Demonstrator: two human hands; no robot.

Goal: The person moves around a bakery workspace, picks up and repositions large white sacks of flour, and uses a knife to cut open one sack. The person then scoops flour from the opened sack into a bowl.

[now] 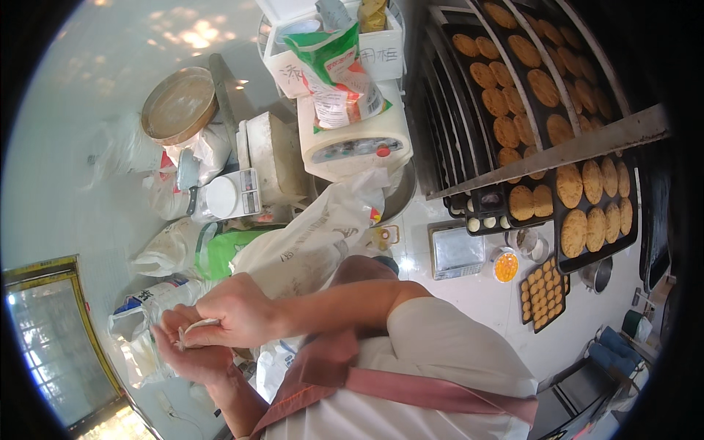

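Observation:
My right hand (236, 311) reaches across from the right and is closed on a small, pale, crumpled piece (199, 326). Whether it is dough, cloth or film cannot be told. Just below, my left hand (195, 355) is turned palm up, its fingers close against the right hand; the overlap hides whether it grips the piece too. Both hands are held in front of the mauve apron (330, 357). Beyond them are a large white woven sack (308, 236), a green bag (228, 250) and an open plastic bag (146, 324).
A kitchen scale (242, 195) and a round sieve (179, 107) stand farther off. A packaged bag (344, 82) lies on a white machine (360, 148). At right, a metal rack (550, 157) holds trays of baked rounds. A bowl of egg yolks (506, 267) sits on the tiled floor.

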